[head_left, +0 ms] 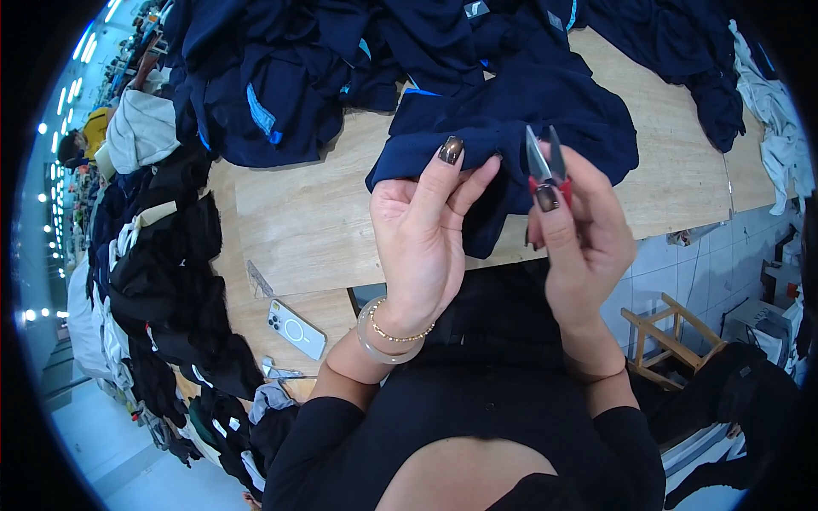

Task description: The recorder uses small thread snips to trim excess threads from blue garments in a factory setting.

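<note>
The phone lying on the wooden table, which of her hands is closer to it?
Left. The left hand grips the navy garment just right of the phone; the right hand, holding red-handled snips, is farther right.

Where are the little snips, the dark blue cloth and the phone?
snips (544,162), head view, on the metal blades.
dark blue cloth (520,111), head view, on its bunched middle.
phone (296,330), head view, on its pale back.
</note>
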{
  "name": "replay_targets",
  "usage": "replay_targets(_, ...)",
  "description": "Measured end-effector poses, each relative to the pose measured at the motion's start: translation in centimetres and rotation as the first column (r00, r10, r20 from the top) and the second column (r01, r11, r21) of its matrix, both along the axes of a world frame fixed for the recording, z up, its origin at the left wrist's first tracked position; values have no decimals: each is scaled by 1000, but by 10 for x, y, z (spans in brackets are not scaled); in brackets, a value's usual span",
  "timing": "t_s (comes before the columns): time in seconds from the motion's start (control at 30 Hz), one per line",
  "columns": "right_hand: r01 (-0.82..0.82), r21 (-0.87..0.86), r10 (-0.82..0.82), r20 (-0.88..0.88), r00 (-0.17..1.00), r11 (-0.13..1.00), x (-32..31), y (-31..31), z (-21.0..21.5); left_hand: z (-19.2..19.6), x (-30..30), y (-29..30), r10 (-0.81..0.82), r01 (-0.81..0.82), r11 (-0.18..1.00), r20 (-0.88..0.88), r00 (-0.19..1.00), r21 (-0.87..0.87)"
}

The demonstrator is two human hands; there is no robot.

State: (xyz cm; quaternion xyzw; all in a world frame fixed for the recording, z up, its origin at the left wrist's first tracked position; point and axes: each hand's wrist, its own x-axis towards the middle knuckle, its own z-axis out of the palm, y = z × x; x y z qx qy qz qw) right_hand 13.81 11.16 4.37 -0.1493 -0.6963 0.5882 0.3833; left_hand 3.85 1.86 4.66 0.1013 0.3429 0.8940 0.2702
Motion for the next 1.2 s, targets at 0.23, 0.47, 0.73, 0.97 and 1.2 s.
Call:
replay_targets(0.23, -82, -23, 84, 90, 992, 996, 2, 0, 6, 0, -1, 0, 12, -12, 999, 3, 1000, 34)
replay_targets(0.47, -107, 14, 104, 134, 986, 994, 3, 0, 9, 0, 0, 1, 13, -13, 1000, -2, 1000, 17)
replay_targets(0.73, -71, -6, 71, 102, 992, 997, 1, -2, 6, 1, 1, 1, 17, -16, 1000, -12, 1000, 16)
replay_targets(0.97, -81, 19, 78, 127, 989, 997, 3, 0, 8, 1, 1, 1, 11, -11, 1000, -14, 1000, 13)
replay_targets(1.2, -75, 32, 70, 130, 989, 997, 2, 0, 8, 3, 1, 1, 8, -8, 1000, -9, 1000, -7)
